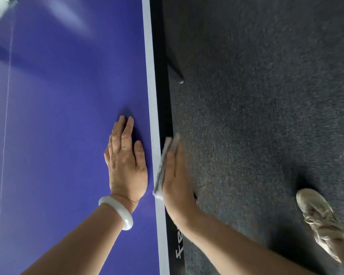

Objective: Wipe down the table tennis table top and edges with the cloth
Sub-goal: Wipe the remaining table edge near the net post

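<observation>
The table [68, 116] fills the left side of the view, its top a deep blue-purple with a thin white centre line running up the far left and a broad white border strip [152, 96] along the right edge. Below that strip the table's side is a black rim [163, 108] with white lettering low down, only partly readable.

The left hand [125, 161] lies flat on the top, palm down, fingers together and pointing away, the thumb just short of the white strip. It holds nothing. A pale bangle [117, 211] sits on that wrist.

The right hand [177, 179] is out over the side of the table, fingers straight and flat, pressing the cloth [165, 161] against the edge. The cloth is a folded greyish pad, blurred, standing on its side between the palm and the rim, reaching from the fingertips to near the heel of the hand. Its lower corner touches the white strip. The two hands are near each other with the strip between them.

To the right there is dark speckled carpet [266, 116], bare and wide all along the table's side. A dark table leg [176, 72] slants down to the floor farther up, close under the rim. A foot in a light sneaker [322, 219] stands on the carpet at lower right, well apart from the table.
</observation>
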A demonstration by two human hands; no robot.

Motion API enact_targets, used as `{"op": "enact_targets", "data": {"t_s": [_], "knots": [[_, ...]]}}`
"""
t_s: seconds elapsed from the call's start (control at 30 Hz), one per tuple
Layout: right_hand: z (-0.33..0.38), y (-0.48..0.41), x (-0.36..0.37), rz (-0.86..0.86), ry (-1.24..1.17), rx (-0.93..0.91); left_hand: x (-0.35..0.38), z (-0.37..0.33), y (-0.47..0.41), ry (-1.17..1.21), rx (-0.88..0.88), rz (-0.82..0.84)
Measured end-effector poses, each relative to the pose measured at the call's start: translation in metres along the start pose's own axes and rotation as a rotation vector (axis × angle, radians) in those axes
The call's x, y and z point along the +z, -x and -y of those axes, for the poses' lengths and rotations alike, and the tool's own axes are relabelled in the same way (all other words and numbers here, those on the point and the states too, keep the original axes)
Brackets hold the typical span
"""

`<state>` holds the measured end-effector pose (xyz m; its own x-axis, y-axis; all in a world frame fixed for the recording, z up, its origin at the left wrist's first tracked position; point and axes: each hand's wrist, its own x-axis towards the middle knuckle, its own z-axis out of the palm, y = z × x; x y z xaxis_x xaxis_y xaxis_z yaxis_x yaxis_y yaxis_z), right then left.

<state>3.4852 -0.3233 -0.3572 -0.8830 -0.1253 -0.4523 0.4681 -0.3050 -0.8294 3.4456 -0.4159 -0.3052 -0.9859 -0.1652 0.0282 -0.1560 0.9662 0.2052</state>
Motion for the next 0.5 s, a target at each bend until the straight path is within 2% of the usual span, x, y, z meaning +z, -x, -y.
{"op": "enact_targets", "data": {"t_s": [0.1, 0.13, 0.17, 0.2, 0.27, 0.37, 0.43, 0.5], "knots": [[-0.035, 0.058, 0.013, 0.007, -0.136, 0.187, 0.001, 0.000, 0.000, -0.010, -0.002, 0.004], [-0.021, 0.051, 0.008, 0.104, -0.188, 0.299, 0.000, -0.001, 0.000, -0.008, -0.002, 0.007], [-0.013, 0.048, 0.005, 0.029, 0.096, 0.182, 0.000, -0.001, -0.001, -0.005, -0.002, 0.009], [0.002, 0.030, 0.008, -0.207, 0.342, 0.171, 0.000, -0.002, -0.001, -0.002, -0.004, 0.011], [0.034, -0.033, 0.009, -0.215, -0.197, 0.392, -0.001, -0.003, -0.002, 0.004, -0.018, 0.014], [0.081, -0.099, 0.001, -0.189, -0.008, 0.226, -0.001, -0.002, -0.003, -0.004, -0.022, 0.013], [0.077, -0.092, 0.004, -0.160, -0.064, 0.226, -0.001, -0.003, -0.004, -0.003, -0.017, 0.012], [0.052, -0.048, 0.007, -0.162, -0.108, 0.229, -0.001, -0.006, -0.005, 0.002, -0.013, 0.011]]}}
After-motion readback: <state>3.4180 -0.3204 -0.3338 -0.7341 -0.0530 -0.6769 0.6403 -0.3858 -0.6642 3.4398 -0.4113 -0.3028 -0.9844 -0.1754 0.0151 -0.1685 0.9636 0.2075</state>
